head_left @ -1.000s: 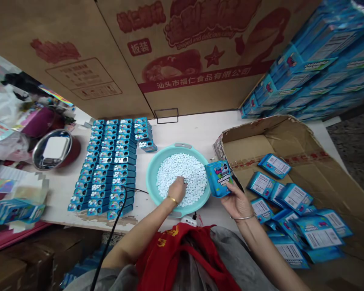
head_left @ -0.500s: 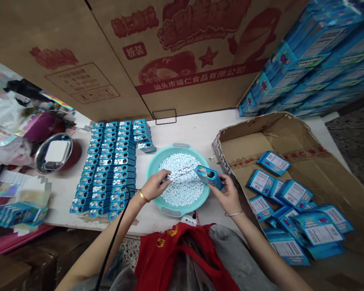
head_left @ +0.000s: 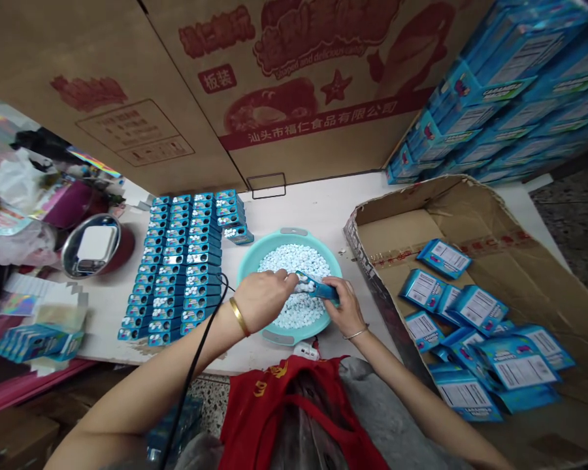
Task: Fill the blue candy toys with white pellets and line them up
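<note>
My feed shows both bare hands working over the teal plastic basin [head_left: 290, 236], which is heaped with white candy tablets [head_left: 294, 258]. The right hand [head_left: 342, 305] curls around a blue candy box [head_left: 319, 289], fingers wrapped on it, and holds it tilted low over the basin's near side. The left hand [head_left: 262, 300] sits just beside the box, its fingertips [head_left: 288, 279] pinched together right at the box's open end. A few tablets show there, but at this resolution I can't tell whether those fingers grip tablets, the box edge, or both. A gold bangle [head_left: 238, 316] circles the left wrist and a thin silver bracelet [head_left: 355, 335] circles the right.

Left of the basin, rows of filled blue boxes [head_left: 181, 267] stand close together on the white table [head_left: 313, 209], and a black cable [head_left: 196, 346] runs across the left forearm. Right of the basin is an opened cardboard carton [head_left: 396, 228] holding loose, flat blue cartons [head_left: 477, 310] with their barcode panels up. Beyond the basin rise a large printed cardboard carton [head_left: 294, 98] and stacked blue boxes [head_left: 494, 85]. Further left of the rows sits a steel bowl [head_left: 91, 247].
</note>
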The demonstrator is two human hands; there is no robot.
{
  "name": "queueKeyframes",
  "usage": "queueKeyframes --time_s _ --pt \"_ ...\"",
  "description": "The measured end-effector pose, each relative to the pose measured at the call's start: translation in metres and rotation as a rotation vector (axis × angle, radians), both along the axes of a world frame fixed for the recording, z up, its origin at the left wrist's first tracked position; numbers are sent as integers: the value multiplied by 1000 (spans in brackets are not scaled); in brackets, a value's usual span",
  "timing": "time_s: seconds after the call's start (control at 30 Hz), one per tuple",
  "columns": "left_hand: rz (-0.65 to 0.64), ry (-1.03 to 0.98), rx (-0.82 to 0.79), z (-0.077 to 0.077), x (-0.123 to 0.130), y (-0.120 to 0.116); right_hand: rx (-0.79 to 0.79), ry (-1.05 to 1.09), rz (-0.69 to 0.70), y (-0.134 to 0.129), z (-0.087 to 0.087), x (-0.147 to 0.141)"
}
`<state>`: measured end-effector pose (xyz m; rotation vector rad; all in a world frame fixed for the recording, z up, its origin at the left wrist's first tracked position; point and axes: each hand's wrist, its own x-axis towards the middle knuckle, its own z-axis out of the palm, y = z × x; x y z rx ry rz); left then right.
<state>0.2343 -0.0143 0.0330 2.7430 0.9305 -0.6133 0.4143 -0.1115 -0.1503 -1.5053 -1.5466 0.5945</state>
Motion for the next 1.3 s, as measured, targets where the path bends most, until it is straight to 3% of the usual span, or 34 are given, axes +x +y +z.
queueKeyframes --time_s 0.1,0.2,0.27,0.33,0.43,0.5,0.6,0.73,0.83,0.93,1.03,1.13,1.3 --pt "-23 -3 22 7 4 -5 13 -1 -8 0 -4 -1" --pt "47 -62 50 -9 -13 3 0 5 -36 0 -8 1" --pt "182 -93 72 -37 -29 15 -17 28 -65 0 -8 3" --pt "325 -81 64 -77 -44 28 -33 70 -110 -1 -8 6" --pt "415 -6 -2 -144 -51 36 -75 151 -192 -3 -6 9" --pt "430 -59 -65 -180 -44 30 -115 201 -237 -4 -5 11" --pt "397 -179 -161 -210 -22 10 -148 278 -285 -4 -5 13" --pt "341 -309 -289 -223 -4 -15 -161 349 -333 -3 -7 17" --pt "380 -490 -413 -220 -11 -20 -151 369 -340 -3 -7 21" --pt "394 -642 -470 -200 -33 -17 -129 320 -319 -5 -4 25" --pt "360 -720 -446 -161 -54 -10 -90 171 -280 -6 1 25" --pt "302 -660 -396 -113 -64 -5 -31 24 -182 -4 4 20" --pt "143 -376 -263 -51 -47 1 26 -72 -35 -1 2 6"
